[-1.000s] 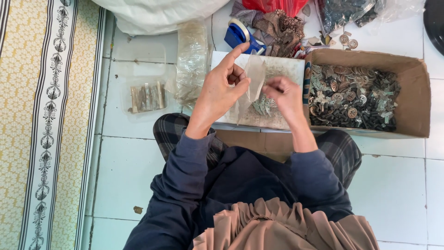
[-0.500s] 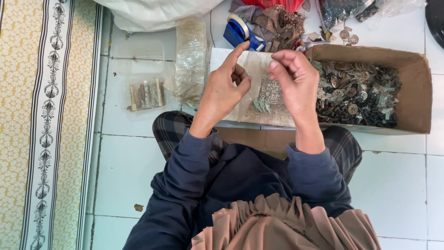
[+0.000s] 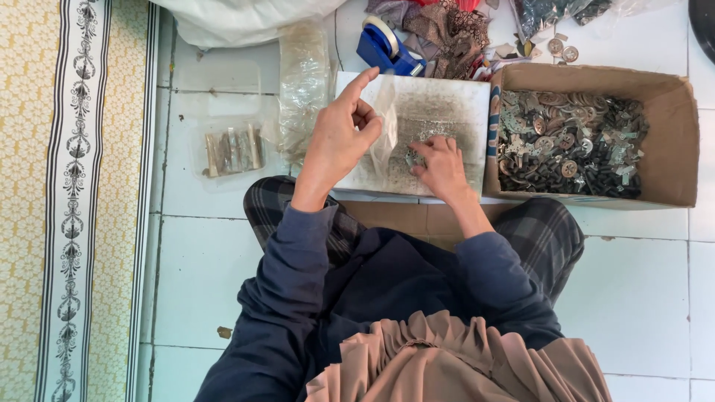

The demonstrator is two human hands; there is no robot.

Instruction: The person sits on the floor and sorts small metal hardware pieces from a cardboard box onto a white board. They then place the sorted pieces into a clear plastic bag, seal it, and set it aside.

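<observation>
- Clear plastic bag point(image 3: 385, 123): held up at centre frame by our left hand point(image 3: 339, 138), pinched between thumb and curled fingers, forefinger pointing up. We judge it very light, limp and slippery; best taken at the mouth edge, where the film can be spread.
- Small metal pieces point(image 3: 418, 145): a little heap just right of centre, on the white board point(image 3: 439, 104). Our right hand point(image 3: 441, 165) rests on them, fingers bent and narrowed as if gathering; whether any piece is actually gripped we cannot tell. We judge the pieces hard, small, individually light and prone to scatter; best pinched in small clusters with the fingertips.
- Position: the bag hangs just left of the heap, between the two hands, near but apart from the right fingers.
- Cardboard box point(image 3: 670, 141): right of frame, beside the board, loaded with mixed metal parts.
- Blue tape dispenser point(image 3: 383, 46): upper centre, above the board.
- Filled clear packet point(image 3: 232, 150): left of centre on the tiled floor point(image 3: 208, 260), well apart from both hands.
- Patterned mat point(image 3: 45, 201): far left edge.
</observation>
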